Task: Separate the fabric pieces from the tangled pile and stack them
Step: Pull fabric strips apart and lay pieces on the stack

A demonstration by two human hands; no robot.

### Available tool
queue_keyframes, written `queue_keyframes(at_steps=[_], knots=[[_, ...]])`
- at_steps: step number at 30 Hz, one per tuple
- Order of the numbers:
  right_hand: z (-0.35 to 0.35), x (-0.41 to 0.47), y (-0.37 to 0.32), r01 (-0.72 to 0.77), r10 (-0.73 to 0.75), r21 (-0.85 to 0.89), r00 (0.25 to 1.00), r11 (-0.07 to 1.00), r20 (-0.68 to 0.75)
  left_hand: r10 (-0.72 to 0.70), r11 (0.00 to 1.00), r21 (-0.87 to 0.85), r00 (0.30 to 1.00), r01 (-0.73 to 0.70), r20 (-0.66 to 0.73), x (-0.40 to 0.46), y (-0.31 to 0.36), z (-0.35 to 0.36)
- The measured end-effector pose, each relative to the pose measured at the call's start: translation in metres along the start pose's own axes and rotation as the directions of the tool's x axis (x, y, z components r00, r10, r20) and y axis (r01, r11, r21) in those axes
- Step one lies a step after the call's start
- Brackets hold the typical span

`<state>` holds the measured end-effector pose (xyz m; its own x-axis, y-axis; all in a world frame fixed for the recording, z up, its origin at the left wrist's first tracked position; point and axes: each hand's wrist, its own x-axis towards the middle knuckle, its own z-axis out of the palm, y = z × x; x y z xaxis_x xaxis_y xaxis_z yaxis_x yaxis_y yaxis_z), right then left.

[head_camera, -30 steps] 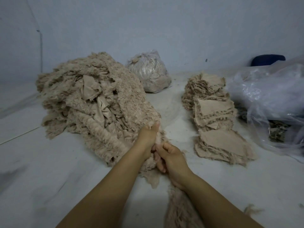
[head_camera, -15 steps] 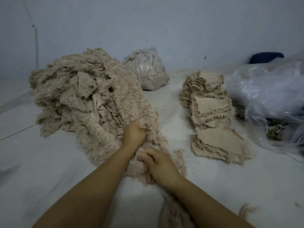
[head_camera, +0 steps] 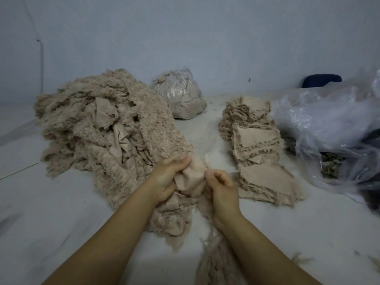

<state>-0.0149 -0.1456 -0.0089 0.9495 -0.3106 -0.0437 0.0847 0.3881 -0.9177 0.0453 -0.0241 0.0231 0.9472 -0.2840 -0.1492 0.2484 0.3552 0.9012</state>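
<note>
**Teasing one piece loose**

Head view: at lower centre, the left hand [head_camera: 166, 183] is gripping a smooth beige fabric piece [head_camera: 192, 177] at the big fuzzy beige tangled pile [head_camera: 107, 128]'s near edge, while the right hand [head_camera: 222, 189] is pinching its fringe. Next, probably freeing it for the flat beige stack [head_camera: 265, 173], centre right.

The big fluffy pile [head_camera: 107, 130] is light brown, like sand. The piece [head_camera: 192, 177] I hold is a smooth pinkish tan. My stack [head_camera: 259, 149] is the same tan. The floor [head_camera: 61, 212] is pale grey, the wall [head_camera: 185, 38] grey-blue. The bags [head_camera: 329, 120] are see-through and shiny. One thing [head_camera: 321, 80] at the back is dark blue.
</note>
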Motion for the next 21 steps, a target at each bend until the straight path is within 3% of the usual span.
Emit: queue_keyframes(at_steps=[3,6,9,11,13,15,18,21], knots=[[-0.006,0.006,-0.009,0.041,-0.039,0.019,0.994,0.999,-0.106,0.103,0.988,0.115,0.994,-0.099,-0.03,-0.007,-0.003,-0.001],[-0.009,0.011,-0.019,0.106,-0.111,-0.039,0.982,0.994,-0.151,0.059,0.956,0.283,0.995,-0.078,0.076,-0.016,-0.005,-0.003],[-0.01,0.011,-0.029,0.197,-0.201,-0.13,0.979,0.972,-0.02,-0.114,0.94,0.341,0.971,0.036,0.211,-0.022,0.001,0.0],[-0.013,0.012,-0.036,0.148,-0.132,-0.097,0.979,0.984,0.156,-0.17,0.951,0.293,0.961,0.102,0.219,-0.023,0.006,0.009],[-0.015,0.01,-0.041,0.077,-0.045,-0.094,0.953,0.993,0.298,-0.073,0.967,0.256,0.972,0.013,0.226,-0.021,0.006,0.017],[-0.018,0.012,-0.043,0.058,-0.019,-0.125,0.956,0.99,0.293,0.045,0.956,0.277,0.982,-0.095,0.181,-0.019,0.006,0.025],[-0.025,0.015,-0.042,0.145,-0.079,-0.272,0.968,0.951,0.237,0.1,0.96,0.252,0.991,-0.119,0.086,-0.016,0.003,0.033],[-0.026,0.012,-0.041,0.193,-0.047,-0.454,0.948,0.87,0.314,0.153,0.902,0.401,0.987,-0.161,0.052,-0.014,-0.001,0.039]])
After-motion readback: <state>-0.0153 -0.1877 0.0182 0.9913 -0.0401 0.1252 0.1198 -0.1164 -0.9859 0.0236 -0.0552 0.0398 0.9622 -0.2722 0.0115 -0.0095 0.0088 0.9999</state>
